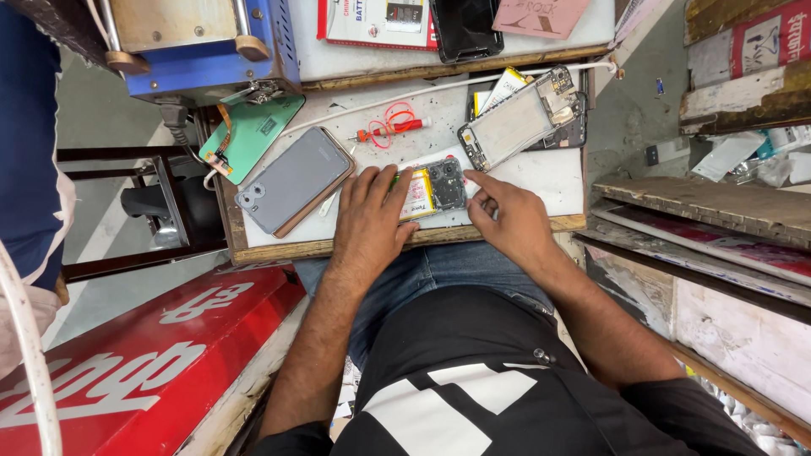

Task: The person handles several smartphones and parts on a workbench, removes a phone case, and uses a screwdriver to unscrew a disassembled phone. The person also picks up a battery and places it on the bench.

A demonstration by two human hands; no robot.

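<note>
An opened phone [435, 189] with its back removed lies near the front edge of a small white work board [541, 173], showing a yellow-labelled battery and dark circuit parts. My left hand [369, 215] lies flat over its left half, fingers spread. My right hand [507, 215] rests at its right end, fingertips touching the board beside it; whether it pinches anything small cannot be seen. A red-handled screwdriver [393, 129] lies behind the phone.
A grey phone back cover [291, 180] lies left, a green cover [258, 135] behind it. A dismantled phone frame [524, 118] sits at back right. A blue machine [198, 42] stands at back left, a red signboard [144, 363] at lower left, wooden shelves [718, 211] right.
</note>
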